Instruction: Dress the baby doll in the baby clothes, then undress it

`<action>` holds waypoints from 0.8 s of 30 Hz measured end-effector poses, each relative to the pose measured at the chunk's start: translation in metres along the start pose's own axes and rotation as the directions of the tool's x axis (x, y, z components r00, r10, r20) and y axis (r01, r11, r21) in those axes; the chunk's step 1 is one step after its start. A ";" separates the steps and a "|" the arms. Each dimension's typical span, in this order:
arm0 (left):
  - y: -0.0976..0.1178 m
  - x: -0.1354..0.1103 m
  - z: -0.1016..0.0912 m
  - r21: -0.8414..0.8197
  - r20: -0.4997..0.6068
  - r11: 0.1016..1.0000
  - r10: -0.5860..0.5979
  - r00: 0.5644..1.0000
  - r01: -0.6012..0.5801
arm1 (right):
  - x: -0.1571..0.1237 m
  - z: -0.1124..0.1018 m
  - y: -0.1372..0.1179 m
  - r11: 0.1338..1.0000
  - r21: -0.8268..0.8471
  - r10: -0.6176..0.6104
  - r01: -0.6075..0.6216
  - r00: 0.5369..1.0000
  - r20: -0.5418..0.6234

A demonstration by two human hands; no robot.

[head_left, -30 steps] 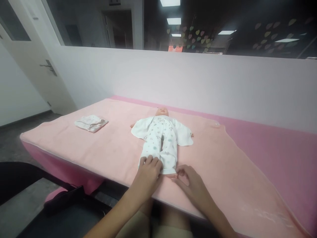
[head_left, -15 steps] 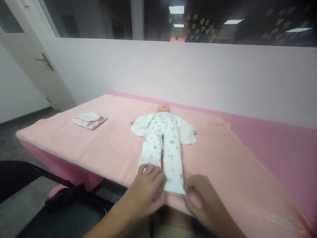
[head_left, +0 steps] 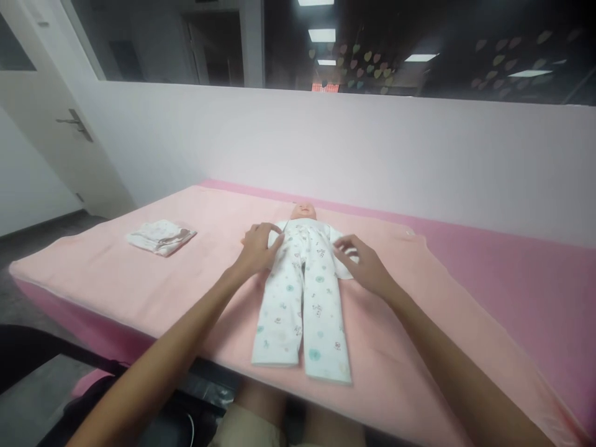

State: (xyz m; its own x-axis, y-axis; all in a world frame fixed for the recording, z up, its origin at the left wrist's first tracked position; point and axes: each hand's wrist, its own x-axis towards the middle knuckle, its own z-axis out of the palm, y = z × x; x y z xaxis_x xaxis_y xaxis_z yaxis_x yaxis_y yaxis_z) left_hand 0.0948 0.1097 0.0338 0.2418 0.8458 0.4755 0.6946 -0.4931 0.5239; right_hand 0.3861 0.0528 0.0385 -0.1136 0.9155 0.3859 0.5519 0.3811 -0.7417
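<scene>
A baby doll [head_left: 303, 212] lies on its back, its head toward the wall. White printed baby trousers [head_left: 321, 310] lie flat over its front, legs toward me and waist near its chest. The doll's white top [head_left: 345, 270] shows at the sides. My left hand [head_left: 261, 248] is at the left side of the trousers' upper part, over the left sleeve, thumb and fingers apart. On the other side, my right hand [head_left: 365, 264] hovers at or just touches the right sleeve, fingers curved and apart. Neither hand visibly grips cloth.
A folded stack of printed cloth [head_left: 161, 238] lies to the left on the peach blanket [head_left: 223, 248]. Pink sheeting [head_left: 512, 279] shows along the right and back. Behind stands a white wall [head_left: 372, 149] below a window. A door [head_left: 60, 124] is at far left.
Both hands have left the trouser hems and moved up and away from me to either side of the waist. The trouser legs now lie flat and uncovered. My view has shifted slightly.
</scene>
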 end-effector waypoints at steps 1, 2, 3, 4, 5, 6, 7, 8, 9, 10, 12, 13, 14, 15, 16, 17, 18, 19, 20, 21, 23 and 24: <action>-0.010 0.020 0.009 0.017 0.017 1.000 -0.011 1.000 0.011 | 0.023 0.004 0.005 1.000 -0.012 0.004 -0.004 0.999 -0.035; -0.020 0.038 0.018 0.012 0.057 1.000 -0.018 0.998 0.018 | 0.043 0.009 0.010 0.999 -0.037 0.002 -0.004 0.999 -0.051; -0.029 0.054 0.025 -0.007 0.110 1.000 -0.024 0.994 0.025 | 0.062 0.013 0.016 0.998 -0.058 0.007 -0.011 0.999 -0.054; -0.036 0.068 0.031 -0.036 0.163 0.999 -0.028 0.986 0.035 | 0.078 0.017 0.022 0.997 -0.069 0.017 -0.019 0.999 -0.039; -0.043 0.079 0.034 -0.075 0.225 0.996 -0.027 0.974 0.045 | 0.091 0.021 0.028 0.997 -0.074 0.021 -0.022 1.000 -0.014; -0.048 0.089 0.035 -0.117 0.293 0.991 -0.023 0.956 0.059 | 0.102 0.024 0.034 0.997 -0.077 0.023 -0.022 1.000 0.020; -0.052 0.097 0.034 -0.153 0.359 0.985 -0.016 0.933 0.075 | 0.111 0.026 0.039 0.997 -0.077 0.027 -0.022 0.998 0.065; -0.055 0.103 0.031 -0.181 0.428 0.979 -0.005 0.904 0.091 | 0.118 0.026 0.044 0.997 -0.075 0.032 -0.023 0.992 0.120; -0.057 0.108 0.027 -0.200 0.496 0.974 0.005 0.868 0.109 | 0.124 0.026 0.049 0.997 -0.074 0.041 -0.027 0.982 0.186; -0.059 0.112 0.024 -0.213 0.554 0.969 0.012 0.833 0.128 | 0.129 0.026 0.053 0.997 -0.069 0.049 -0.032 0.965 0.259; -0.062 0.118 0.020 -0.234 0.616 0.958 0.014 0.788 0.165 | 0.137 0.026 0.061 0.998 -0.031 0.058 -0.051 0.925 0.374; -0.064 0.120 0.020 -0.254 0.621 0.949 0.013 0.784 0.185 | 0.140 0.027 0.065 0.998 0.004 0.063 -0.070 0.919 0.390; -0.066 0.121 0.023 -0.284 0.610 0.936 0.009 0.793 0.208 | 0.143 0.030 0.068 0.994 0.040 0.076 -0.098 0.925 0.373; -0.068 0.121 0.028 -0.322 0.583 0.919 0.002 0.813 0.228 | 0.146 0.034 0.072 0.988 0.071 0.105 -0.135 0.938 0.329; -0.070 0.120 0.034 -0.361 0.545 0.901 -0.006 0.838 0.241 | 0.147 0.039 0.075 0.980 0.092 0.147 -0.177 0.952 0.267; -0.072 0.117 0.040 -0.393 0.499 0.887 -0.015 0.867 0.242 | 0.146 0.045 0.078 0.972 0.097 0.193 -0.214 0.962 0.193; -0.072 0.113 0.046 -0.411 0.445 0.883 -0.024 0.895 0.227 | 0.144 0.051 0.080 0.967 0.089 0.228 -0.238 0.967 0.113; -0.072 0.107 0.051 -0.408 0.382 0.891 -0.030 0.924 0.198 | 0.139 0.055 0.081 0.968 0.070 0.239 -0.241 0.970 0.031; -0.071 0.100 0.054 -0.380 0.311 0.912 -0.033 0.950 0.155 | 0.132 0.058 0.081 0.975 0.038 0.221 -0.219 0.974 -0.049; -0.070 0.091 0.054 -0.326 0.235 0.939 -0.029 0.971 0.107 | 0.122 0.058 0.081 0.984 -0.008 0.175 -0.178 0.977 -0.120; -0.068 0.069 0.050 -0.173 0.107 0.984 -0.008 0.994 0.027 | 0.095 0.052 0.079 0.988 -0.133 0.046 -0.072 0.980 -0.192; -0.068 0.057 0.045 -0.093 0.081 0.996 0.016 0.997 -0.009 | 0.079 0.046 0.079 0.980 -0.198 -0.007 -0.030 0.984 -0.180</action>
State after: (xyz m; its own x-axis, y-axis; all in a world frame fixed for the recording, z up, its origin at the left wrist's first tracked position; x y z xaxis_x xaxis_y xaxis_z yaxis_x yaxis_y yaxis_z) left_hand 0.0918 0.2008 -0.0067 0.3068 0.8514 0.4255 0.6266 -0.5171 0.5831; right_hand 0.3823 0.1608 -0.0150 0.0329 0.8750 0.4829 0.7076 0.3208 -0.6296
